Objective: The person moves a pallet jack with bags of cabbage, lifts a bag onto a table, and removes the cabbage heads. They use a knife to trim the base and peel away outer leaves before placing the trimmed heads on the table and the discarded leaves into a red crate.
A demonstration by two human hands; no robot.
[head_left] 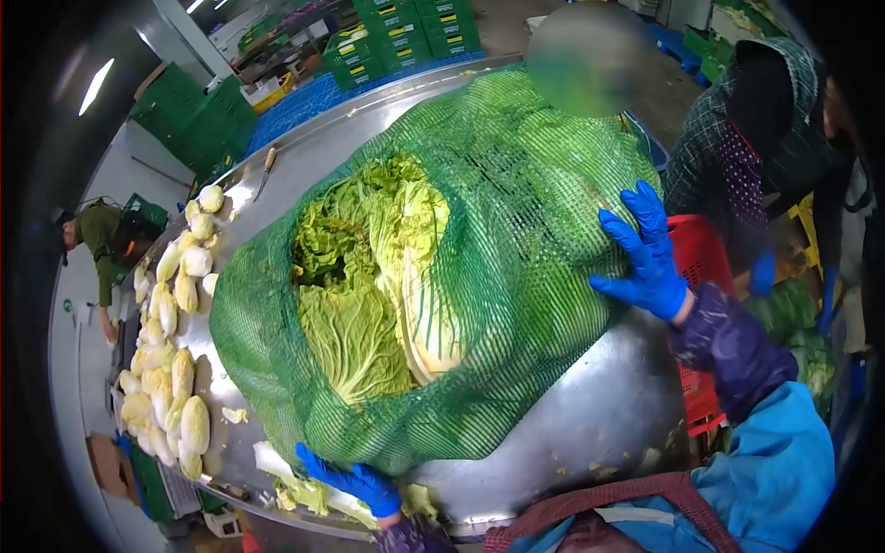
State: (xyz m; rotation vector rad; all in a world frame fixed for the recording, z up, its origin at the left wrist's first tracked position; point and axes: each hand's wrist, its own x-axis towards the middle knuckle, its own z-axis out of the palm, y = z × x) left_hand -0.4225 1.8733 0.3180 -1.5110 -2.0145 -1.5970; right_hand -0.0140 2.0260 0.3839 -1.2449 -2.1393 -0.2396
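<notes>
A large green mesh sack (525, 249) bulging with napa cabbages lies across the metal table. Through its opening, a pale-ribbed napa cabbage (426, 304) and a leafy green one (355, 341) show. My right hand (645, 258), in a blue glove, is spread open against the right side of the sack. At the sack's near edge, my left hand (355, 484), also blue-gloved, has its fingers stretched out, close to the mesh. Loose cabbage leaves (313, 493) lie beside and under it.
Trimmed napa cabbages (171, 405) are piled along the table's left side. A knife (265, 173) lies near the far left edge. A red crate (701, 369) stands to the right. People (101, 244) work at both sides, and green crates (401, 37) are stacked behind.
</notes>
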